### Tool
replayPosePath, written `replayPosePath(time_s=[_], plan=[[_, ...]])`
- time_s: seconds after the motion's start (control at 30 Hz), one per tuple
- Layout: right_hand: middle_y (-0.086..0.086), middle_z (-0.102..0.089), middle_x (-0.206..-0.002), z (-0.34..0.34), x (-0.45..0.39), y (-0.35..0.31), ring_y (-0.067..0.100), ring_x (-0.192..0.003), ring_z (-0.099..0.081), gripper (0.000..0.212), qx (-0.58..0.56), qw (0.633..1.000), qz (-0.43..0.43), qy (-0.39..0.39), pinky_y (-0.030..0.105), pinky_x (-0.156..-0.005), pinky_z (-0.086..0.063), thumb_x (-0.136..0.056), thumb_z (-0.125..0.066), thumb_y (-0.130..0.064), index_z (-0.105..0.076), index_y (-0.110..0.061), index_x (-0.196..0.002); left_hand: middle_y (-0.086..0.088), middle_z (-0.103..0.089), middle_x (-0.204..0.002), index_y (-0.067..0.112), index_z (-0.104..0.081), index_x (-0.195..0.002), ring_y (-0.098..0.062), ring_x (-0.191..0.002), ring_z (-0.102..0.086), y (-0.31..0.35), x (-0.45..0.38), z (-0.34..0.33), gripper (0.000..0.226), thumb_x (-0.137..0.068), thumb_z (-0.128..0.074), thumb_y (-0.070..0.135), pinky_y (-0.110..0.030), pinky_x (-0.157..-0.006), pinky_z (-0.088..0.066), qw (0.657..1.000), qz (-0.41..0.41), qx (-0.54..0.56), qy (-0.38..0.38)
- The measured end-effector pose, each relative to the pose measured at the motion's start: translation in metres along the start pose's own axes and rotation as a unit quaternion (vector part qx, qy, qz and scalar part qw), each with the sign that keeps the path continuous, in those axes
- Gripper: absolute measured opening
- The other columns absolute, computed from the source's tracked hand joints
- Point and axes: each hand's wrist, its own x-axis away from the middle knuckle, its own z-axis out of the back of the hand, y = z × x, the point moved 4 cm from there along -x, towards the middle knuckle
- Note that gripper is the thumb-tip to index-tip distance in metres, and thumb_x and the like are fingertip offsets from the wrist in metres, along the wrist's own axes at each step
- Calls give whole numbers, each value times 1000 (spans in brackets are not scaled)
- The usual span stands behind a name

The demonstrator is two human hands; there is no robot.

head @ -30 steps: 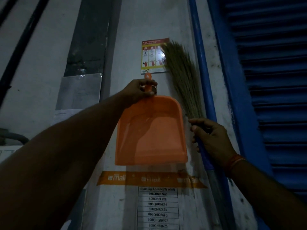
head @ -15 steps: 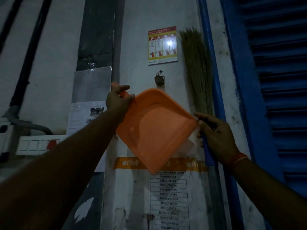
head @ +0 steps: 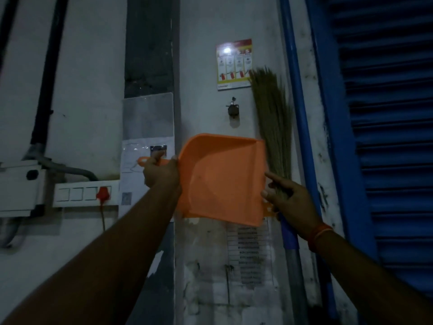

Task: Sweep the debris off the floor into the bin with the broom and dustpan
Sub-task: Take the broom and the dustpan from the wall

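Note:
An orange dustpan (head: 222, 179) is held out in front of a white wall, turned so its handle points left. My left hand (head: 160, 172) grips that handle. A grass broom (head: 273, 118) stands upright against the wall, bristles up, with a blue and grey stick below. My right hand (head: 289, 200) grips the broom where the bristles meet the stick, index finger stretched toward the dustpan's right edge. Neither floor, debris nor bin is in view.
A small dark wall hook (head: 233, 110) sits above the dustpan, below a fire-extinguisher poster (head: 234, 64). A blue shutter (head: 384, 137) fills the right side. At the left are a switch board with a red plug (head: 103, 193) and a grey conduit box (head: 20, 186).
My left hand has taken the dustpan off the wall hook and turned it so the handle points left. My right hand has stayed on the broom, which now tilts slightly.

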Motion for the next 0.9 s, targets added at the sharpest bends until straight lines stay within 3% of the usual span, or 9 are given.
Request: replayPosePath(time_s=[0.1, 0.2, 0.37, 0.5, 0.63, 0.73, 0.8, 0.9], plan=[[0, -67, -114, -11, 19, -19, 23, -94, -67, 41, -29, 999, -12, 7, 30, -68, -60, -79, -79, -14, -71, -25, -117, -8, -53, -141, 29, -61, -131, -29, -123, -56, 2, 13, 20, 47, -87, -77, 18, -46, -98, -55, 1000, 21, 3, 0], [7, -67, -111, -15, 36, -35, 13, -70, -66, 35, -36, 999, -26, 24, 25, -52, -55, -79, -77, -2, -72, -13, -112, -9, -50, -143, 29, -62, -131, -29, -124, -55, 1, 24, 36, 48, -88, -76, 15, -48, -99, -55, 998, 51, 31, -6], [7, -68, -110, -14, 54, -53, 16, -78, -65, 28, -10, 999, -26, 31, 21, -53, -54, -79, -77, -3, -74, -11, -106, -10, -50, -145, 34, -62, -129, -30, -123, -55, -3, 37, 53, 49, -87, -76, 13, -51, -97, -56, 995, 82, 55, -32], [16, -69, -97, -11, 59, -69, 14, -58, -62, 23, -9, 999, -27, 32, 26, -48, -53, -80, -76, -2, -74, -8, -102, -7, -52, -137, 32, -52, -142, -24, -110, -63, -2, 46, 60, 58, -92, -69, 8, -52, -90, -59, 989, 74, 66, -111], [24, -67, -91, -2, 57, -78, 26, -56, -57, 21, -7, 1000, -19, 24, 34, -49, -54, -81, -75, -4, -74, -8, -102, 1, -51, -122, 22, -41, -148, -12, -98, -62, 9, 52, 66, 52, -101, -53, 7, -47, -92, -57, 964, 12, -42, -263], [17, -66, -86, 7, 53, -80, 25, -54, -56, 22, -9, 1000, -20, 14, 32, -48, -52, -81, -75, -4, -74, -8, -102, 5, -56, -116, 21, -43, -142, -10, -99, -60, 17, 53, 75, 46, -100, -53, 4, -38, -91, -55, 906, -115, -209, -350], [17, -66, -85, 13, 49, -80, 23, -52, -55, 22, -7, 1000, -16, 1, 32, -48, -51, -81, -75, -3, -74, -9, -102, 3, -59, -117, 21, -40, -147, -8, -93, -62, 15, 51, 79, 55, -97, -61, 7, -27, -77, -57, 858, -192, -313, -359], [17, -66, -82, 19, 43, -81, 24, -52, -55, 22, -10, 1000, -16, -8, 32, -48, -51, -81, -75, -3, -75, -10, -102, 7, -62, -92, 24, -45, -144, -4, -74, -62, 10, 49, 80, 57, -93, -68, 14, -26, -68, -55, 821, -273, -402, -300]])
